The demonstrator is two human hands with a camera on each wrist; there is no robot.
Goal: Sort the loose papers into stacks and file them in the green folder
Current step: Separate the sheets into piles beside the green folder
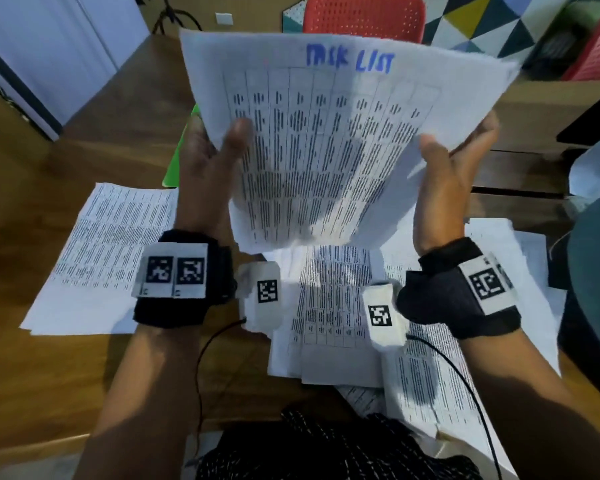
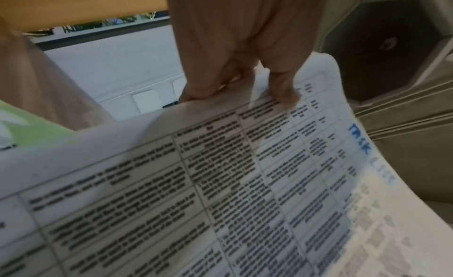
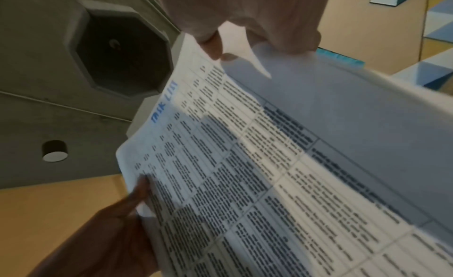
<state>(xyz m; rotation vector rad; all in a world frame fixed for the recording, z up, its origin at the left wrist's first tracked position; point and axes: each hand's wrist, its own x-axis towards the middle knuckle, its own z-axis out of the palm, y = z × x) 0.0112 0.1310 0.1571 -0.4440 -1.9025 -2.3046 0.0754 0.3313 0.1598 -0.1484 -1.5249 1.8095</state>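
**Sorting under way, filing not begun**

A sheaf [image 1: 329, 140] headed "TASK LIST" in blue is held up above the counter [image 1: 42, 209] by both hands. The left hand [image 1: 208, 157] is clamped on the sheaf's left edge, thumb on the printed face and fingers [image 2: 196, 91] behind it, as the left wrist view shows. The right hand [image 1: 451, 168] is clamped on the right edge in the same way, thumb in front, the other fingers behind. The sheaf looks to be more than one sheet, since separate page edges are seen in the right wrist view, but the count cannot be told.

On the counter, one stack [image 1: 97, 258] lies to the left, fairly squared. A looser spread of papers [image 1: 340, 306] lies in the middle and right, overlapping at odd angles, some reaching the near edge. The green folder [image 1: 172, 168] is glimpsed only as a strip beyond the left hand, mostly hidden by hand and sheaf; whether it is open cannot be told, and no paper is seen in it.

By this evidence the task is judged early: one stack made, a second being gathered or squared in the air, the spread yet to be sorted, and all filing left to do
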